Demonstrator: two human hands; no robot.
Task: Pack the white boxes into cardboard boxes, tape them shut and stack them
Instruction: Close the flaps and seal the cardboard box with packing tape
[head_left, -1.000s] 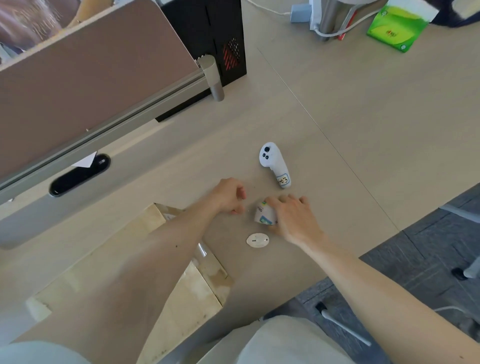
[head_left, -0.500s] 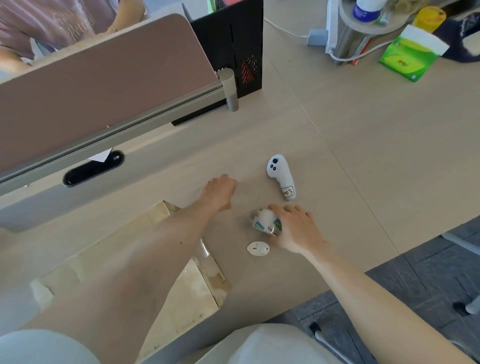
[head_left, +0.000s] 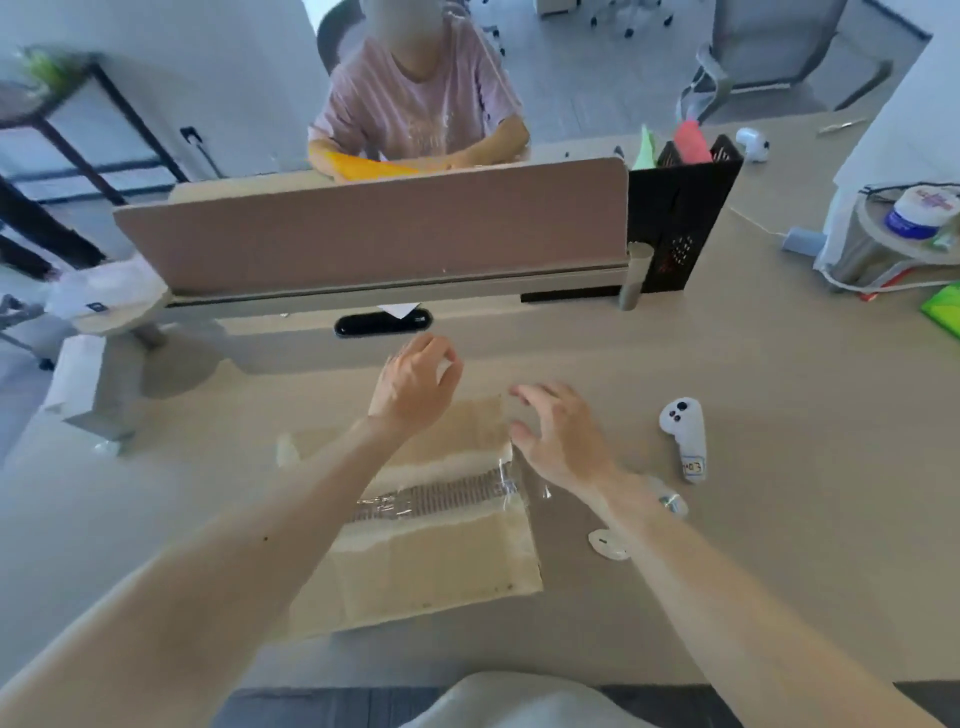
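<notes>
- The cardboard box lies flat on the table in front of the person, a strip of clear tape running across its middle to the right edge, where the tape wrinkles and sticks out a little.
- The left hand hovers beyond the box's far edge, fingers loosely curled and holding nothing; its forearm crosses the box's left part.
- The right hand is just beside the box's far right corner, fingers spread open and empty.
- Right of that hand, apart from it, a white controller with a small label lies on the table.
- Near the right wrist are a tape roll, partly hidden by the arm, and a small white oval disc.
- Bare table stretches wide to the right of the controller and to the left of the box; the near edge runs along the bottom, with grey floor below it.
- A brown divider screen closes the far side, with a dark cable slot below it; a black holder stands at its right end.
- Stacked white boxes sit at the far left, off the table's left end.
- A green packet and a white cable lie at the right edge.
- Beyond the screen sits another person in a pink shirt; office chairs and a dark shelf stand in the pale room behind.
</notes>
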